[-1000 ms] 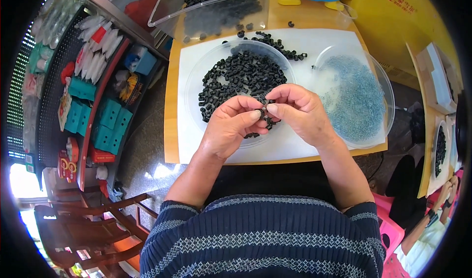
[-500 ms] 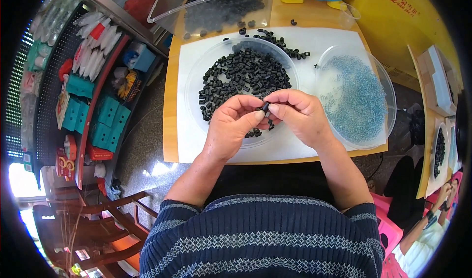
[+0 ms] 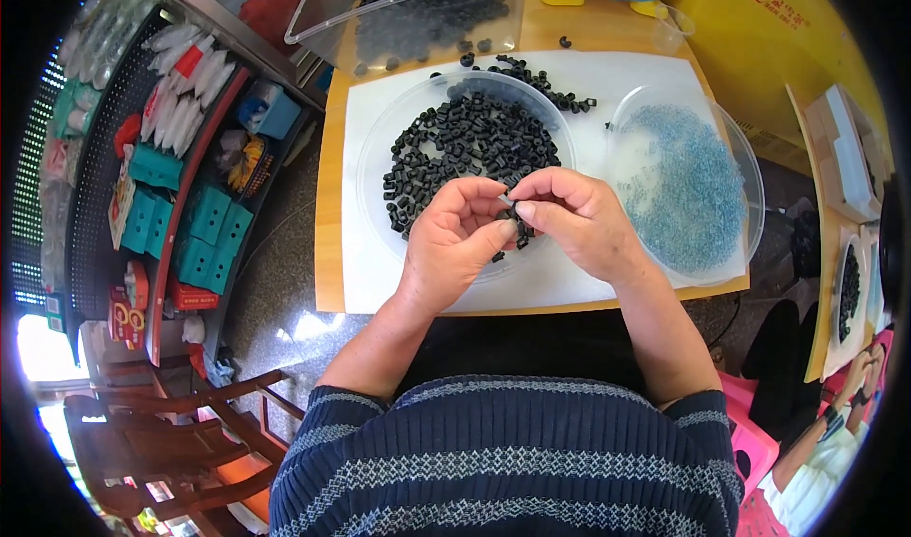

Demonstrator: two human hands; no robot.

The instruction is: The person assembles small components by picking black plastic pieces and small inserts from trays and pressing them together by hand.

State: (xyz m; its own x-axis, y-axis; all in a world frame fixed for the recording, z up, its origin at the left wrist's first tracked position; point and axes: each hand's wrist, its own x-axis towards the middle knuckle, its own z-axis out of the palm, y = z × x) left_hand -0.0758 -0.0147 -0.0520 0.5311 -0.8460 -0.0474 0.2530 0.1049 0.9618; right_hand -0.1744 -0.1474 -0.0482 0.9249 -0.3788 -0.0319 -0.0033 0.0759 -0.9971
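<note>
I pinch a small black ring (image 3: 513, 216) between the fingertips of my left hand (image 3: 454, 238) and my right hand (image 3: 577, 222), both pressed together on it from either side just above the near edge of the clear bowl (image 3: 372, 172) of black rings.
</note>
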